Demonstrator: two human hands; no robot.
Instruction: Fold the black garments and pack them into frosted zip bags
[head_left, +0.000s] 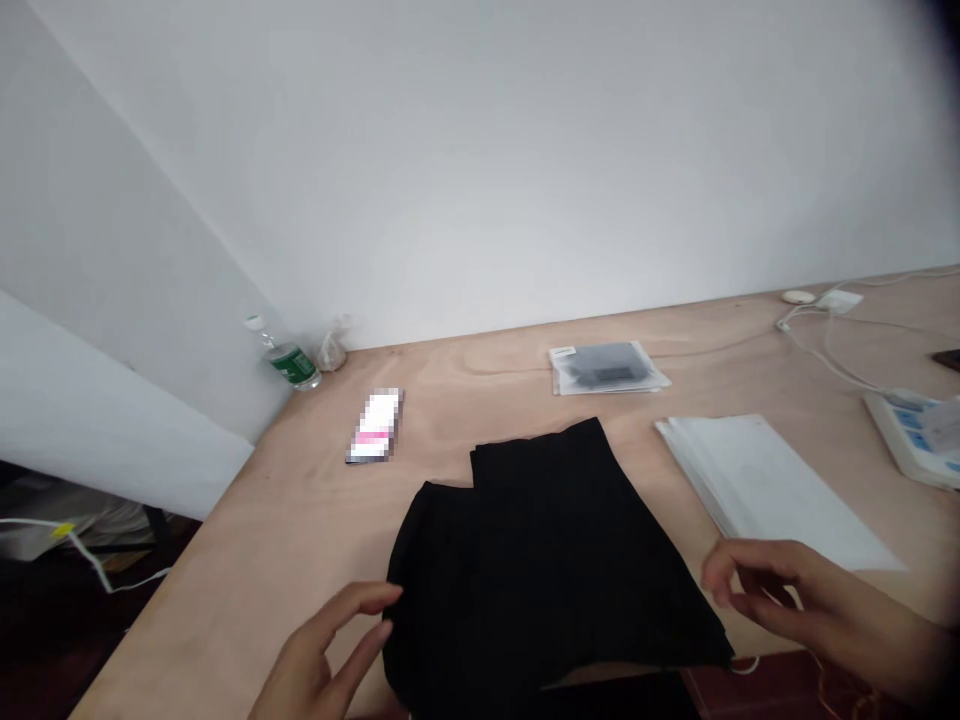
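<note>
1. Green-labelled water bottle (289, 362) and a crumpled clear plastic bag (332, 352) stand at the far corner of our plywood table (225, 610), upper left of the frame, against the wall. Just right of them lies a flat item (375, 425), pixelated, so we cannot tell what it is.
2. Our left hand (319, 655), at bottom left, is open with its fingers spread, and it holds nothing. Its fingertips (382, 600) reach the left edge of the black folded cloth (540, 570), though we cannot tell whether they touch it.
3. That cloth lies at bottom centre between our hands, with neither gripping it. For a clean hold, we would do best to pinch its edges rather than press on the middle.
4. Top centre, a clear polybag (607, 368) holds something dark.
5. Right of the cloth lies a stack of white paper (765, 490).
6. Our right hand (817, 610), lower right, is half-curled and empty, just beside the cloth's right side.
7. At the right edge sits a white power strip (907, 435).
</note>
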